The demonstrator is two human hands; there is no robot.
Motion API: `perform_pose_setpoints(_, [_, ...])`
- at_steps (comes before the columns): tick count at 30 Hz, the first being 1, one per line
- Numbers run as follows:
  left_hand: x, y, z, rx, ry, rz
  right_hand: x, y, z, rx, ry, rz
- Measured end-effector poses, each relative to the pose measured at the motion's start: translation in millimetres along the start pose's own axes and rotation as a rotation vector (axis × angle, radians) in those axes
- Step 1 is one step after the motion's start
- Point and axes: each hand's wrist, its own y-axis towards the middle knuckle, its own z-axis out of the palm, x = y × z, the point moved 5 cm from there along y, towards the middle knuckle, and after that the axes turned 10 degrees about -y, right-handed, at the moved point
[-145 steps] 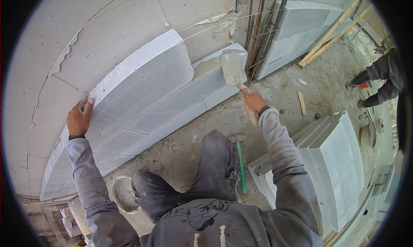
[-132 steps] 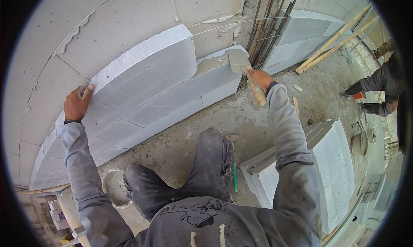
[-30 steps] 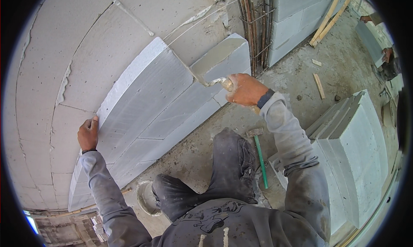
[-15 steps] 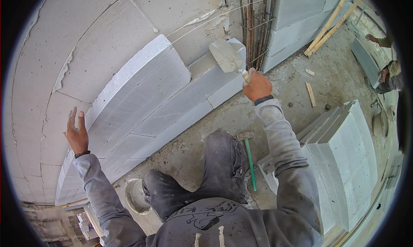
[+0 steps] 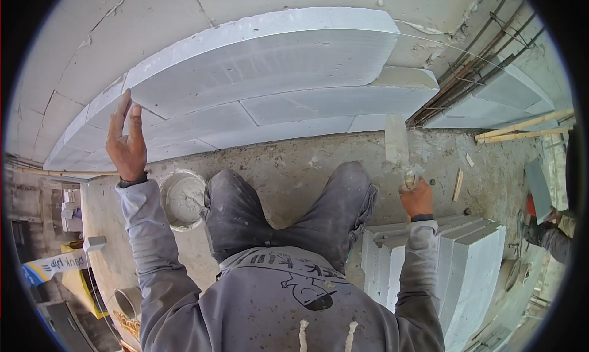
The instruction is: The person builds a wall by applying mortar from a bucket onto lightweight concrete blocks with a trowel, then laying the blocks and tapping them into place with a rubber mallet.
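My left hand (image 5: 126, 140) has its fingers extended beside the upper white curved block (image 5: 264, 63), near its top edge at the left; whether it touches is unclear. My right hand (image 5: 416, 198) grips the handle of a mortar-smeared trowel (image 5: 396, 137), held over the floor to the right of my knee, blade toward the wall. Lower block courses (image 5: 307, 103) run under the upper block, with greyish mortar (image 5: 405, 77) on their exposed top at the right end. A bucket of wet mortar (image 5: 183, 201) stands beside my left knee.
Rebar (image 5: 466, 69) rises beside the blocks, with wooden battens (image 5: 521, 133) further right. A block stack (image 5: 466, 266) sits at lower right near wood scraps (image 5: 458, 185). A co-worker (image 5: 552, 241) at the far right handles a grey panel (image 5: 537, 189). The concrete floor (image 5: 307, 154) lies below me.
The view has turned. Since a second ago the trowel has come away from the blocks down over the floor, and my left hand has opened from gripping the upper block's edge.
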Motion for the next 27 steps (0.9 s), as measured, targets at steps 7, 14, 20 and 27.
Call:
perform_pose_setpoints(7, [74.4, -60.1, -108.5, -0.224, 0.083, -0.144, 243.8, -66.2, -18.9, 1.064, 0.706, -0.385])
perform_pose_setpoints(14, [152.7, -155.4, -239.5, -0.465, 0.129, -0.464, 466.0, -173.2, 110.0, 1.616, 0.520, -0.366])
perform_pose_setpoints(20, [227.1, -193.1, -246.9, -0.497, -0.026, -0.709, 512.9, -232.1, 206.3, 1.685, 0.679, -0.056])
perform_pose_setpoints(27, [268.3, -165.5, -196.2, -0.421, -0.254, -0.659, 338.2, -76.5, 2.7, 0.302, 1.022, -0.261])
